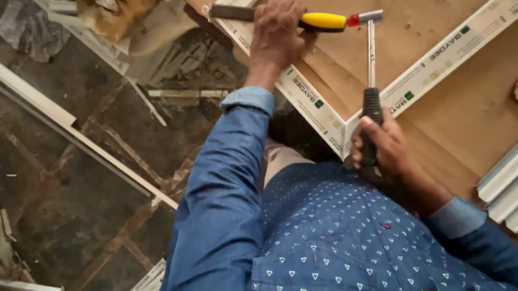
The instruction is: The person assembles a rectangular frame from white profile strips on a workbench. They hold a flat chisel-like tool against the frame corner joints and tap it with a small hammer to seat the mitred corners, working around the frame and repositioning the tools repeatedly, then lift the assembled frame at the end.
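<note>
Head camera, steeply down, close

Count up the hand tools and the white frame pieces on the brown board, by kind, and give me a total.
Chisel with yellow handle, held by the left hand: 1
Hammer, held by the right hand: 1
White frame pieces joined at a corner, left piece and right piece: 2
Total: 4
</note>
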Available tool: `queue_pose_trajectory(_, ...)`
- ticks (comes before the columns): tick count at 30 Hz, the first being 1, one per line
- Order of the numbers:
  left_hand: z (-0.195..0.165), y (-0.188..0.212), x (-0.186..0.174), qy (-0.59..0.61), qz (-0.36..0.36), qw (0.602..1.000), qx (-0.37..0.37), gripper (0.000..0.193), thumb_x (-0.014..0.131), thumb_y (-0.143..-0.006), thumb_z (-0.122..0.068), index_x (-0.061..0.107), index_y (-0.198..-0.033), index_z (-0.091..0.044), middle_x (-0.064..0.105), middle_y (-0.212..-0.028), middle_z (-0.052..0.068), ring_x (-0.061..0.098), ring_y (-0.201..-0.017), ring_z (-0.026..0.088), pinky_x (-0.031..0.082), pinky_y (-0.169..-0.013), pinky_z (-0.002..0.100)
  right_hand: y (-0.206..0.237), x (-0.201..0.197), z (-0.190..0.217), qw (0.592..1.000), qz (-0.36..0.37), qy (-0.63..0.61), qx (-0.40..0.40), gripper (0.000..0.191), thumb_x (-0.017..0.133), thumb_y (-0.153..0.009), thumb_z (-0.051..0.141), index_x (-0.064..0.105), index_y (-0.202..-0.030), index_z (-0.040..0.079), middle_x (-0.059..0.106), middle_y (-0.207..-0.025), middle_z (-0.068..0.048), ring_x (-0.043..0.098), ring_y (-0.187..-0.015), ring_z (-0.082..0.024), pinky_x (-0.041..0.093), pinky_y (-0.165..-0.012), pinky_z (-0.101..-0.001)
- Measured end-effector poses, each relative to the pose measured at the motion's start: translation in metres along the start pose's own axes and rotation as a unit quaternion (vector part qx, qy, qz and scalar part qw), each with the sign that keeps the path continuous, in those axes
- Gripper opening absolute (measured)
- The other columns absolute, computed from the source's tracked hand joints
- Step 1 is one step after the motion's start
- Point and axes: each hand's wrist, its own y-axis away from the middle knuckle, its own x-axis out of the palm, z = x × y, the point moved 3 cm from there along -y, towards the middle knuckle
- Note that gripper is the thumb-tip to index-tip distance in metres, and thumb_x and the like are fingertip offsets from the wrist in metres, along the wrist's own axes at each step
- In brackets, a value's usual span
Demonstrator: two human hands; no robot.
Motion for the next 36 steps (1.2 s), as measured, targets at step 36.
queue_pose_trajectory(36, 0.040, 0.014, -0.080, -0.006, -0.040, 0.999, -0.021, 0.027, 0.074, -0.085, -0.027, 0.064, -0.104, -0.012, 0.067, -0.099, 0.008, 0.071, -0.090, 0.031, 0.058, -0.074, 0.043, -0.010, -0.017, 0.028, 0.941, -0.218, 0.069, -0.250, 0.041, 0.062, -0.100, -0.001, 0.041, -0.133, 0.010, 0.058, -0.085, -0.006, 0.062, -0.068, -0.017, 0.055, -0.065, -0.0323)
